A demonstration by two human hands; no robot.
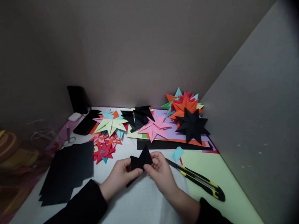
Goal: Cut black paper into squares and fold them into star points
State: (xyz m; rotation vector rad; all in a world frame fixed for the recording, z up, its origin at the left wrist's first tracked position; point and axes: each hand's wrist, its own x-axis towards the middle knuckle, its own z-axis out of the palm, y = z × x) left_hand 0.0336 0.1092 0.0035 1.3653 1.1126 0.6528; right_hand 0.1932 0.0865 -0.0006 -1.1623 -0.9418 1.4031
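Observation:
A piece of folded black paper (140, 162) with a pointed tip standing up is held between both hands above the white table. My left hand (122, 175) pinches its left side, thumb on the near face. On its right side, my right hand (160, 171) grips it with thumb and fingers. The fingers behind the paper are partly hidden. Just beyond the hands lies a strip of black paper (161, 144). Left of my left hand rests a stack of black paper sheets (69, 169). A yellow-and-black utility knife (199, 181) lies right of my right hand.
Folded paper stars sit along the back: a pink star (155, 126), a pale yellow star (111, 125), a black star (193, 125) and a red pile (104, 151). A phone (87, 122), scissors (69, 138) and white case (75, 117) are back left. Walls (255, 126) bound the right and back.

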